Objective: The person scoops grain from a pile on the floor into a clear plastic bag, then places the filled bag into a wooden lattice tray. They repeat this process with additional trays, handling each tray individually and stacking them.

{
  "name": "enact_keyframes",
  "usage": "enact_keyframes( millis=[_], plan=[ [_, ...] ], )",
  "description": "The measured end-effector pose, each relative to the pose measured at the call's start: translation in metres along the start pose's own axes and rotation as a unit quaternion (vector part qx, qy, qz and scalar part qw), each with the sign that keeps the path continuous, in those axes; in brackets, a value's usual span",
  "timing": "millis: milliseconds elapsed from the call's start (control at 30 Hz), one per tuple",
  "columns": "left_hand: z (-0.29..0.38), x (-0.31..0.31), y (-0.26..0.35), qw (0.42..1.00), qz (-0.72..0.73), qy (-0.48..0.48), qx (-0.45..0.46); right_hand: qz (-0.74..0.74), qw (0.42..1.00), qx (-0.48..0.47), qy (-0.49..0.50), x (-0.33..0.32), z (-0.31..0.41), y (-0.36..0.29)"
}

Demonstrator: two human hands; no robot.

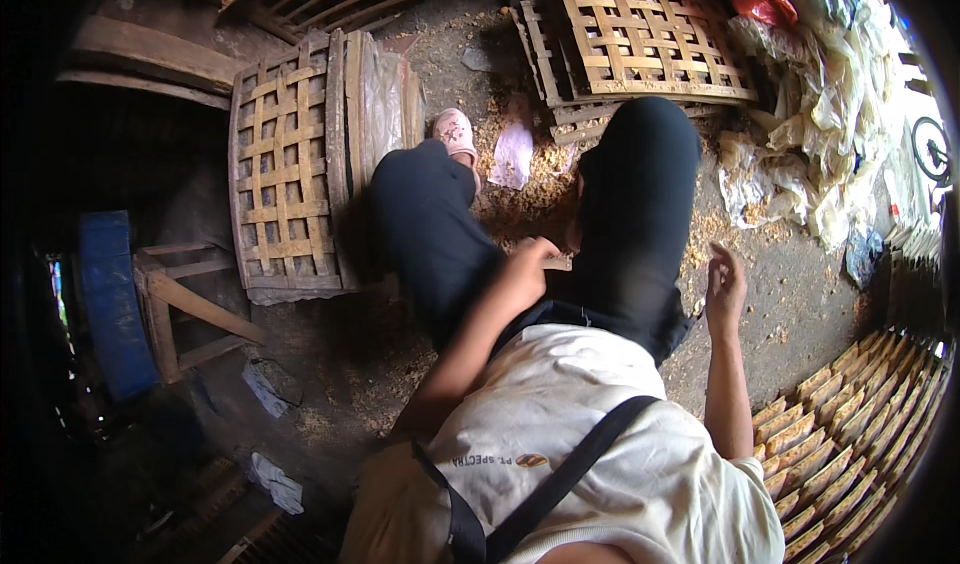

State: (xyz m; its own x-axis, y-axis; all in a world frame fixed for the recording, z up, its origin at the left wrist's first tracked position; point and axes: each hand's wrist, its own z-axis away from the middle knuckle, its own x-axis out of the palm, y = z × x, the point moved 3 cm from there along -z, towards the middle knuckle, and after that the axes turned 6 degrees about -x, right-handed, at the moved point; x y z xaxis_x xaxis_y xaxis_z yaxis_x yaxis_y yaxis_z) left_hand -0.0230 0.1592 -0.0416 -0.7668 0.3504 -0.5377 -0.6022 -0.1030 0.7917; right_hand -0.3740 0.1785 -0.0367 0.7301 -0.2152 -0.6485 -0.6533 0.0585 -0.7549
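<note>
My left hand is between my thighs with its fingers curled. A small pale edge shows at its fingertips, and I cannot tell whether it is held. My right hand hangs beside my right thigh with fingers loosely bent and apart, nothing visible in it. Below it is the floor, strewn with yellowish crumbs. Between my feet lie a heap of crumbs and a pale sheet. A pink clog is on my left foot.
Stacked woven bamboo trays stand at left, with others ahead on the right. Crumpled clear plastic sheets pile up at far right. Rows of tan slabs fill the lower right. A wooden frame and blue panel stand left.
</note>
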Motion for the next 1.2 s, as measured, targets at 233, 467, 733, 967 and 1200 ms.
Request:
enact_keyframes(
  millis=[233,467,733,967,1200],
  plan=[
    [-0.053,0.135,-0.089,0.858,-0.314,-0.365,-0.177,0.207,0.936,-0.282,-0.036,0.014,-0.088,-0.141],
    [-0.07,0.167,-0.107,0.759,-0.249,-0.601,0.032,0.366,0.905,-0.169,-0.135,0.057,-0.137,-0.112],
    [-0.124,0.177,-0.099,0.745,-0.102,-0.659,0.004,0.424,0.895,-0.043,-0.13,0.039,-0.199,-0.064],
    [-0.163,0.123,-0.077,0.836,-0.076,-0.542,-0.049,0.388,0.913,-0.025,-0.126,0.031,-0.273,-0.077],
    [-0.235,0.112,-0.074,0.869,-0.094,-0.484,-0.031,0.35,0.932,-0.065,-0.074,0.052,-0.302,-0.05]
  ],
)
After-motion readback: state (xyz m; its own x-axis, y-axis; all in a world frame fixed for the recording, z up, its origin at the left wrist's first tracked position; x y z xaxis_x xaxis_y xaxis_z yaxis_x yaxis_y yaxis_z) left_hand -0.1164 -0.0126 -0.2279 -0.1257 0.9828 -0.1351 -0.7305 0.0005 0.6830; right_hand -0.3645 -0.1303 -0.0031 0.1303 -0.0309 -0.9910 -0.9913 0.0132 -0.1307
